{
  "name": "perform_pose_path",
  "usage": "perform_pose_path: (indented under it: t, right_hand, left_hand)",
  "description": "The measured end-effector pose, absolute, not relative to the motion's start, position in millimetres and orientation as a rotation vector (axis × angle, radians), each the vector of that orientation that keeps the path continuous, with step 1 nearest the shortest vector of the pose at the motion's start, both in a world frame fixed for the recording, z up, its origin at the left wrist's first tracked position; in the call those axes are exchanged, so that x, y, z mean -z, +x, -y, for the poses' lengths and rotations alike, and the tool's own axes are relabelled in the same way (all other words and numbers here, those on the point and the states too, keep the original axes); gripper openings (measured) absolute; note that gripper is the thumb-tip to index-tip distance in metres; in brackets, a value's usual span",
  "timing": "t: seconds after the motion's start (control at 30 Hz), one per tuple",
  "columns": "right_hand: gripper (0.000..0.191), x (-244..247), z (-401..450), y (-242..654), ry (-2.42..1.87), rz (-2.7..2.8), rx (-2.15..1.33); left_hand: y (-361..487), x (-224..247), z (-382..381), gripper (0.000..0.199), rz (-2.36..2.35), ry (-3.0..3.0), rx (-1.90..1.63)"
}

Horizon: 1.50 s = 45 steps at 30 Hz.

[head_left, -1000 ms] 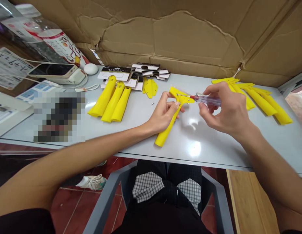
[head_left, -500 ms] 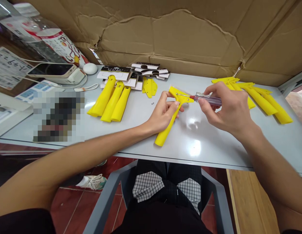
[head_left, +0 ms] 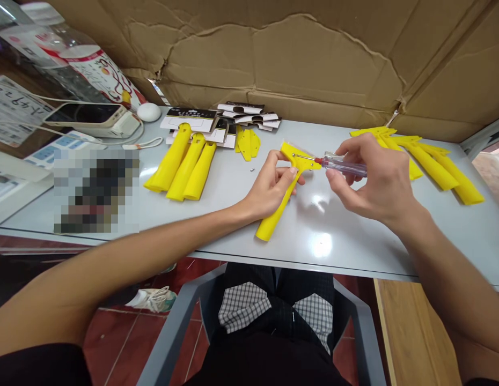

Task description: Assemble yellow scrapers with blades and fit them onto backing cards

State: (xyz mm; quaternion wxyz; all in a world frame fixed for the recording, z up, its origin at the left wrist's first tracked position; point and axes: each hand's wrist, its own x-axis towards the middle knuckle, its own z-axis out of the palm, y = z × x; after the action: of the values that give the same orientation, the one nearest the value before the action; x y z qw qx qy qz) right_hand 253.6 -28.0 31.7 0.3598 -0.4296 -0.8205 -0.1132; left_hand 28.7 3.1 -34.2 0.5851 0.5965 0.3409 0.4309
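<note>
Near the middle of the grey table (head_left: pixel 229 225), my left hand (head_left: pixel 271 185) grips a yellow plastic scraper (head_left: pixel 279 209) by its neck, its hollow handle slanting down toward the table's front edge. Small screws show in the scraper's wide head, and a clear strip lies along its far edge. My right hand (head_left: pixel 374 174) is closed around the clear purplish handle of a screwdriver (head_left: pixel 346 165). The thin shaft reaches left, and its tip meets a screw in the scraper head. A tiny loose screw (head_left: pixel 252 170) lies left of the scraper.
Yellow handles (head_left: pixel 198 171), flat yellow plates (head_left: pixel 248 143) and folded black-and-white cards (head_left: pixel 249 115) lie at the back left. Several yellow scrapers (head_left: pixel 438 163) lie at the right. A phone (head_left: pixel 86 114) and a bottle (head_left: pixel 100 72) are far left. Cardboard (head_left: pixel 281 59) walls the back.
Both hands stay almost in place. The screwdriver's handle has turned slightly in my right fingers, its tip still at the scraper head.
</note>
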Motion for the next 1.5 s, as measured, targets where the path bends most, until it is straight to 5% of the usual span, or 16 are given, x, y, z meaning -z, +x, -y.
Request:
perform_pose_path:
  t: [0.73,1.0,1.33,1.5]
  right_hand:
    - [0.011,-33.3,29.9,247.8,-1.044,2.075,0.113]
    - [0.038,-34.2,24.5,252.8,-1.142,1.937,0.273]
    - [0.009,-36.2,26.9,248.6,-0.971,1.948,0.131]
    - [0.025,-35.7,25.7,249.8,-1.018,1.979,0.212]
  left_hand:
    - [28.5,34.7,-2.6,0.025,-0.785,1.419,-1.003]
    - [27.6,33.2,-1.0,0.023,-0.758,1.471,-0.958]
    - [26.9,34.1,-1.9,0.022,-0.763,1.478,-0.942]
    - [26.5,32.7,-1.0,0.021,-0.765,1.475,-0.941]
